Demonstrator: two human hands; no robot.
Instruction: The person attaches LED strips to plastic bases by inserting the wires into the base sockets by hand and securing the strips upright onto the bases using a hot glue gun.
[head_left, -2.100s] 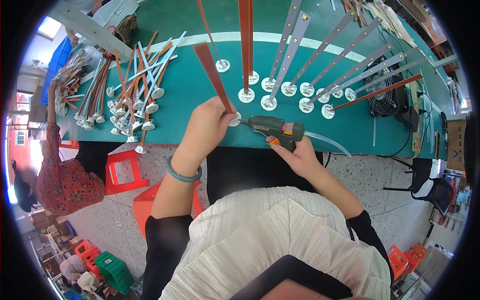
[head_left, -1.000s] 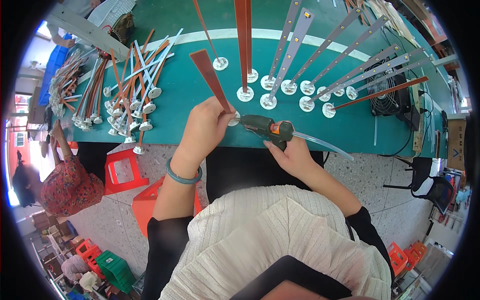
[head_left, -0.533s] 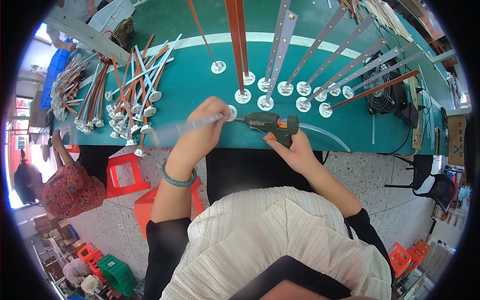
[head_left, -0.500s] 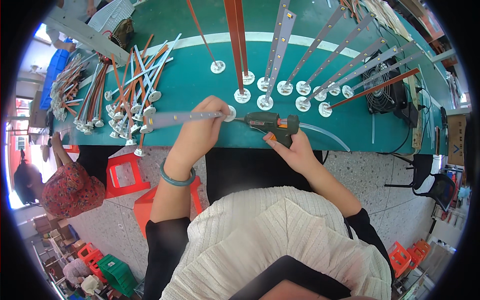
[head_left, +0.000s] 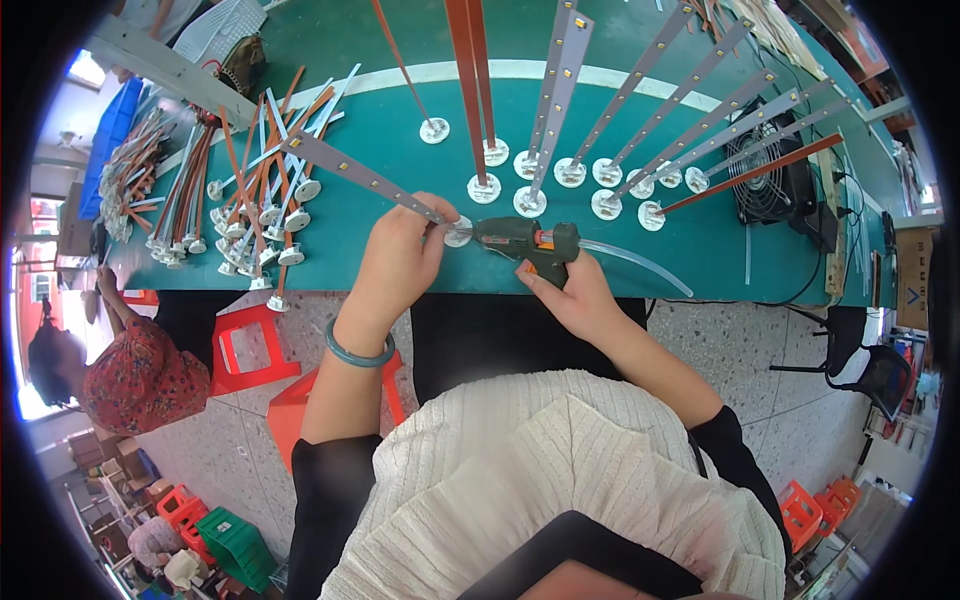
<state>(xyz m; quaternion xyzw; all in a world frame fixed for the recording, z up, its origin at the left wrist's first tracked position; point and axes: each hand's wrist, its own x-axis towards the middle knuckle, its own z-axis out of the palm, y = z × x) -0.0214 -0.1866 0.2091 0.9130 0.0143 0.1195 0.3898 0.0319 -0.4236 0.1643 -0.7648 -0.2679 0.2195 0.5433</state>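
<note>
My left hand is closed, its thumb and fingers pinching the lower end of a grey LED strip. The strip slants up and to the left, with small yellow LEDs along it. At its lower end is a round white base just beyond my fingertips. In my right hand is a dark green glue gun, gripped by its handle. Its nozzle points left at the base, and whether it touches is too small to tell. A clear glue stick trails from the back of the gun.
Several strips on round white bases stand across the table. Bundles of strips with bases lie at the left. A black fan is at the right, with cables nearby. A person sits at the far left beside a red stool.
The strip in my left hand has tilted up from nearly level to a steeper slant. My right hand has brought the glue gun slightly left, closer to the base.
</note>
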